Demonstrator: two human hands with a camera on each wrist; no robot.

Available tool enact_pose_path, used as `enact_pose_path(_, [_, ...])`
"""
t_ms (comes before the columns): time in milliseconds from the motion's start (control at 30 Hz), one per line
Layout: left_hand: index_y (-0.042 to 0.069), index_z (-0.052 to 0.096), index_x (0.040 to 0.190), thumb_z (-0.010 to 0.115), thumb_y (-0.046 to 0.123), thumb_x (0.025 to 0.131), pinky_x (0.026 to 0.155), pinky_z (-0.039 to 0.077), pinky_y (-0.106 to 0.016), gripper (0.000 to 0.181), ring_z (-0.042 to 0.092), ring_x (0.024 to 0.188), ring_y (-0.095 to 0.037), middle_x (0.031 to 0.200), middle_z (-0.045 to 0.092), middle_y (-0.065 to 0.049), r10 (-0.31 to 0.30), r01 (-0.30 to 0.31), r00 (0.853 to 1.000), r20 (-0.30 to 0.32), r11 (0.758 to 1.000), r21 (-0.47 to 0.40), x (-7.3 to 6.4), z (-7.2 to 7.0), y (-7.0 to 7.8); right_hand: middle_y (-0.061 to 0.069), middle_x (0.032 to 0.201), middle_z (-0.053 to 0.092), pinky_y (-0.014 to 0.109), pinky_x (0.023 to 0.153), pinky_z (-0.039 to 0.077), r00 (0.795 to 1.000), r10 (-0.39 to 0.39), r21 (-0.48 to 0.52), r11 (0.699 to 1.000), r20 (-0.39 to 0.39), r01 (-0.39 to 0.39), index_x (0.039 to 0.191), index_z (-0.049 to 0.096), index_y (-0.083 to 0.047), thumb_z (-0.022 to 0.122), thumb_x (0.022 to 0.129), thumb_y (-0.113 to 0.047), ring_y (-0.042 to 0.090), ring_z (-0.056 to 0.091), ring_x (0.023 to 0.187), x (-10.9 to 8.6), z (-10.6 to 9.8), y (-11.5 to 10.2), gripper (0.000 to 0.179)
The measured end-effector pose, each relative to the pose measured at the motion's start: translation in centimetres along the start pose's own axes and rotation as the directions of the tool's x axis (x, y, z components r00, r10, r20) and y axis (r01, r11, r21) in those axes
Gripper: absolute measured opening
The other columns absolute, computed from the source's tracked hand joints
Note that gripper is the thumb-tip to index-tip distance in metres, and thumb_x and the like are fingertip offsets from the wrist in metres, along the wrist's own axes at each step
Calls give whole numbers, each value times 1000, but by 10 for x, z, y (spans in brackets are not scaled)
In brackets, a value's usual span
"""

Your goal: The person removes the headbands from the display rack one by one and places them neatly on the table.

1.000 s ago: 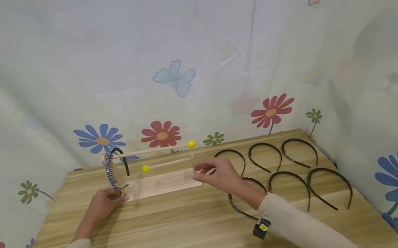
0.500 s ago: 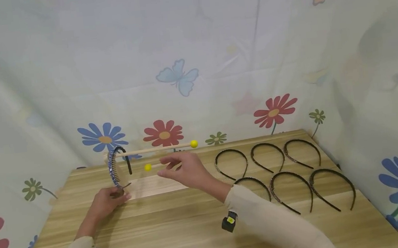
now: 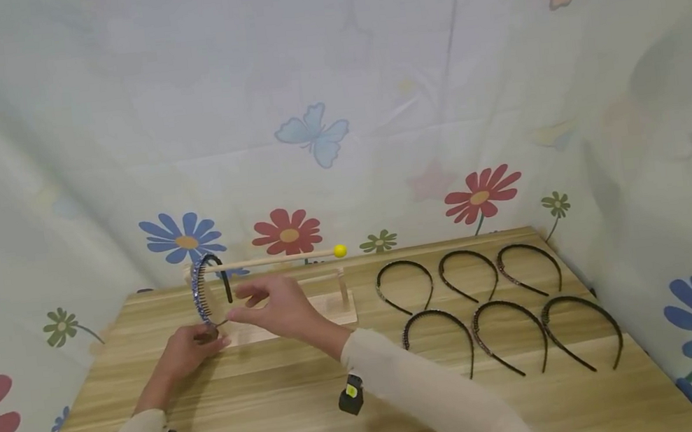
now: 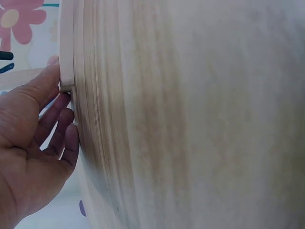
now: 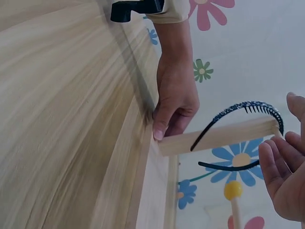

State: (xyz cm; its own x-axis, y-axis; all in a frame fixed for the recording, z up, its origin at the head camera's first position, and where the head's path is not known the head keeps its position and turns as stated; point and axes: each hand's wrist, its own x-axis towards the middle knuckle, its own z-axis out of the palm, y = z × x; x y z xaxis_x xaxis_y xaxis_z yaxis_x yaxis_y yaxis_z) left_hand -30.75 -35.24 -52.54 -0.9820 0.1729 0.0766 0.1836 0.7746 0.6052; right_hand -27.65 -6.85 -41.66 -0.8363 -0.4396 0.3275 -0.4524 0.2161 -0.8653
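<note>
A headband (image 3: pixel 199 295) with blue sparkly trim and comb teeth hangs on the upper wooden rod (image 3: pixel 268 261) of a wooden display stand (image 3: pixel 336 307), at its left end. My left hand (image 3: pixel 186 352) pinches the stand's base at the left corner, thumb on top, as the left wrist view (image 4: pixel 35 133) shows too. Just right of the headband is my right hand (image 3: pixel 276 308), fingers loosely bent and thumb apart, holding nothing. Whether its fingertips touch the headband I cannot tell. In the right wrist view the right hand (image 5: pixel 288 167) is partly cut off. It hides the lower rod in the head view.
Several dark headbands lie in two rows on the right of the wooden table (image 3: pixel 291 419), among them a back-row one (image 3: pixel 469 277) and a front-row one (image 3: pixel 582 332). A yellow ball (image 3: pixel 340 251) caps the upper rod. Flowered cloth (image 3: pixel 344 195) hangs behind the table.
My right hand has moved left from the stand's right end, across the base, to beside the hanging headband. The left hand stays on the base's left corner.
</note>
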Motion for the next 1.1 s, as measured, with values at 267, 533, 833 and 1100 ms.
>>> enact_pose_path(267, [4,75,114,75,37,94,96,52,-60,38,67,113,-42,117,73,-20,-15,15,1000,-5,1000,17,1,-1,3,-11,109,74,14,78,55,1000,12,29,1000,-3,-12,122,73,-15,83,88,-36,-1,67,92,13,27,0,42])
enact_pose_path(533, [-1,69,125,75,37,94,97,52,-60,49,66,115,-45,124,68,-27,-15,15,1000,-5,1000,12,2,0,5,-3,112,76,15,76,55,998,61,90,994,-7,-60,121,73,-13,83,88,-34,-3,66,89,19,46,4,40])
enact_pose_path(833, [-6,65,128,75,40,94,98,52,-60,58,63,118,-47,124,66,-31,-45,45,999,7,999,10,-1,-1,3,-7,102,76,15,73,55,997,73,132,989,-37,-68,115,75,-12,83,88,-27,-5,65,84,23,59,1,32])
enact_pose_path(1100, [-7,65,126,75,36,94,97,52,-59,55,63,118,-48,124,67,-31,-44,44,999,11,999,5,-1,0,0,-9,96,76,14,71,55,991,112,114,988,-70,-104,109,76,-11,84,87,-24,-5,65,80,25,65,-5,27])
